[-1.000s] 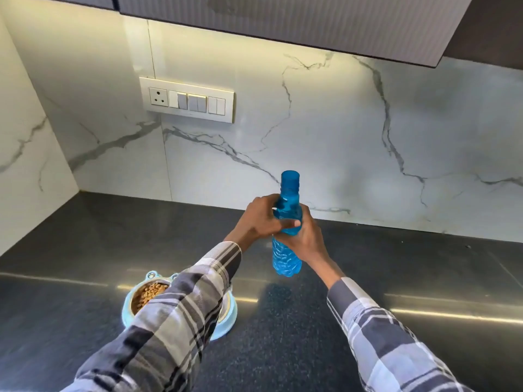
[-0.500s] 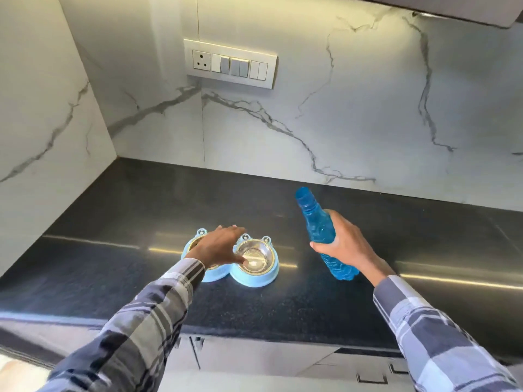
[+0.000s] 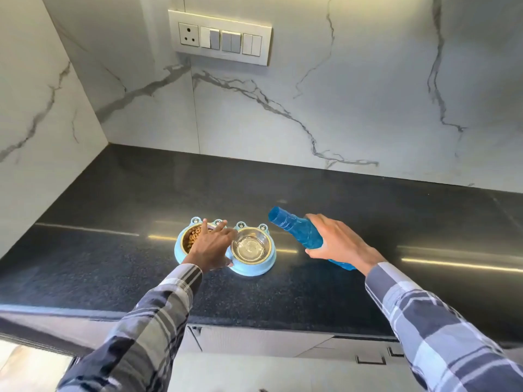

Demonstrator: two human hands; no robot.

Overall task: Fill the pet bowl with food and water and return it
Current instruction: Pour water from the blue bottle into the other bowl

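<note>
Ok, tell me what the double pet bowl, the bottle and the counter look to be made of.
Pet bowl: pale blue matte base, likely plastic; its two inserts look like polished steel, with mirror glints and a gold-toned rim.
Bottle: see-through blue with a ribbed, moulded body, probably plastic.
Counter: black speckled stone, granite-like, polished, since it reflects streaks of light.

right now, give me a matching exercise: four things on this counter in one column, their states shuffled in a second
Things:
1. left bowl cup
2. right bowl cup
3. blue bottle
4. left hand

States:
A. tilted, gripped by the right hand
B. holds brown kibble
C. rests over the double pet bowl, fingers straight
D. shiny steel, no kibble

Pairs: 1-B, 2-D, 3-A, 4-C
</note>
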